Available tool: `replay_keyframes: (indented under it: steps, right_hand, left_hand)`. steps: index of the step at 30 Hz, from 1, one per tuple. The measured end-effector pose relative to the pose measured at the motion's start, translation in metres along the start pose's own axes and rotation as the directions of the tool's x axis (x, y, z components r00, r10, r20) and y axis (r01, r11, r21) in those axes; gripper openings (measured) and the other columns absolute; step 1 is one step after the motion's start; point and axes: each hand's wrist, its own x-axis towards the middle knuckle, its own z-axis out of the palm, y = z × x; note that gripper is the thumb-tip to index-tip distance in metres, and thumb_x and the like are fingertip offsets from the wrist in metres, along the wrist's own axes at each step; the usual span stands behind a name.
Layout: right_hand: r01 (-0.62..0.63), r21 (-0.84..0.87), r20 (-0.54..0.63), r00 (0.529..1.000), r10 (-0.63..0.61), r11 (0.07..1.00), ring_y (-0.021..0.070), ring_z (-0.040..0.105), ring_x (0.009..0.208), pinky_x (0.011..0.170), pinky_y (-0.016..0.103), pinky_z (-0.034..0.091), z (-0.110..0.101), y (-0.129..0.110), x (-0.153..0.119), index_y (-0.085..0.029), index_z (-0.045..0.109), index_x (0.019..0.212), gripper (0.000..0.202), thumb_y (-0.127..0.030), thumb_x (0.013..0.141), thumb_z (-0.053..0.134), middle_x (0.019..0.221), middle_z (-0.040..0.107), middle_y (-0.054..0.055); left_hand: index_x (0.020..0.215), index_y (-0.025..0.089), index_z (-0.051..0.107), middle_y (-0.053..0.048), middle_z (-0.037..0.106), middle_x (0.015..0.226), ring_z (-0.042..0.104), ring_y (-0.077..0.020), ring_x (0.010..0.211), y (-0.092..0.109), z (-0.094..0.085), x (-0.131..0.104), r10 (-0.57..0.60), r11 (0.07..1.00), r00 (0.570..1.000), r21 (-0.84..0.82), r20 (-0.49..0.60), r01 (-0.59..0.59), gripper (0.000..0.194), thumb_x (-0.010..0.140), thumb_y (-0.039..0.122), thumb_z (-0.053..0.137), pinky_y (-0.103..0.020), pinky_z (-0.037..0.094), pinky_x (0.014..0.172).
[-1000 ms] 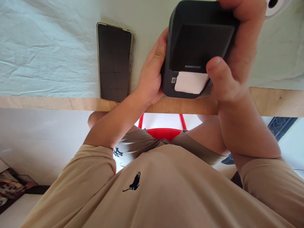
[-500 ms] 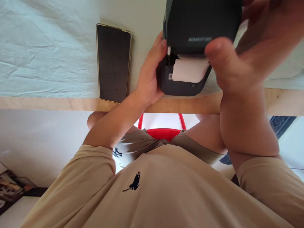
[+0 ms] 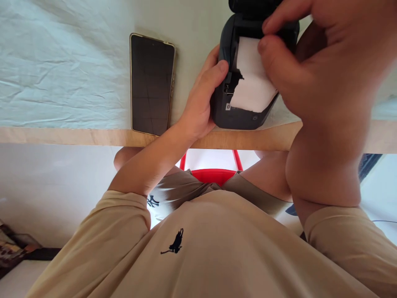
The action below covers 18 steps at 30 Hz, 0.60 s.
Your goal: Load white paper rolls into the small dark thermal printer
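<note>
A small black receipt printer point(image 3: 237, 120) is on the table close to its front edge, its lid point(image 3: 248, 6) swung up and back. Inside lies a white paper roll point(image 3: 248, 54), its loose torn end hanging forward over the printer's front. My left hand point(image 3: 204, 93) is closed around the printer's left side, thumb on the rim. From the right, my right hand point(image 3: 297, 62) reaches over the opening, thumb and forefinger bent together at the roll's right edge. Its other fingers are partly hidden behind the hand.
Left of the printer, a phone point(image 3: 151, 85) with a dark screen lies face up. A pale, wrinkled cloth point(image 3: 62, 74) covers the table, whose wooden edge point(image 3: 77, 135) runs along the front. A red stool point(image 3: 214, 176) shows below, between my legs.
The printer's lid has tipped back, exposing the paper roll. My right hand has moved from the lid to the roll's right edge. My left hand still holds the printer.
</note>
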Motion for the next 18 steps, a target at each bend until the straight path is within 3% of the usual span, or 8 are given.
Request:
replay_keyframes:
  steps: [2,4,8,13,18]
  right_hand:
    - [0.126,-0.316,0.091,0.991,-0.102,0.94,0.0057,0.051,0.095,0.085,0.025,0.038,-0.002,0.003,-0.002,-0.032,0.055,0.104,0.036,-0.045,0.079,0.033,0.082,0.051,-0.006]
    - [0.085,-0.388,0.125,0.991,-0.039,0.918,0.0074,0.051,0.097,0.085,0.027,0.04,-0.003,0.004,-0.002,-0.034,0.055,0.103,0.033,-0.043,0.079,0.033,0.083,0.051,-0.005]
    - [0.012,-0.435,0.163,0.984,0.065,0.901,0.012,0.052,0.1,0.089,0.033,0.043,-0.003,0.0,-0.003,-0.038,0.046,0.113,0.038,-0.043,0.076,0.041,0.094,0.053,-0.007]
    - [-0.083,-0.485,0.216,0.954,0.211,0.87,0.0205,0.052,0.103,0.095,0.043,0.044,-0.003,-0.005,-0.001,-0.037,0.041,0.118,0.043,-0.04,0.076,0.043,0.098,0.053,-0.005]
    - [-0.013,-0.36,0.212,0.972,0.096,0.933,0.0119,0.053,0.095,0.092,0.036,0.045,-0.01,-0.004,-0.004,-0.033,0.044,0.111,0.038,-0.037,0.074,0.043,0.103,0.054,-0.01]
  left_hand:
    - [0.089,0.022,0.054,0.007,0.066,0.094,0.055,-0.0168,0.117,-0.001,0.0,0.0,0.008,1.0,1.0,0.008,-0.004,-0.008,0.022,0.085,0.028,0.034,-0.028,0.049,0.092]
    - [0.081,0.023,0.058,0.007,0.068,0.097,0.055,-0.0182,0.118,-0.001,0.001,0.001,0.01,1.0,1.0,0.006,-0.011,-0.01,0.022,0.083,0.033,0.038,-0.028,0.052,0.09]
    - [0.082,0.021,0.063,0.007,0.067,0.097,0.055,-0.0204,0.118,0.001,0.001,0.001,0.002,1.0,0.999,0.021,-0.038,-0.001,0.028,0.084,0.03,0.036,-0.025,0.052,0.085]
    - [0.09,0.032,0.058,0.007,0.063,0.106,0.055,-0.0177,0.112,-0.006,-0.002,0.003,0.07,0.987,0.997,0.147,-0.01,-0.068,0.018,0.076,0.04,0.049,-0.026,0.049,0.09]
    - [0.089,0.033,0.056,0.005,0.062,0.101,0.057,-0.0192,0.105,-0.009,-0.002,0.004,0.053,0.991,0.998,0.121,-0.017,-0.051,0.02,0.074,0.045,0.05,-0.029,0.049,0.081]
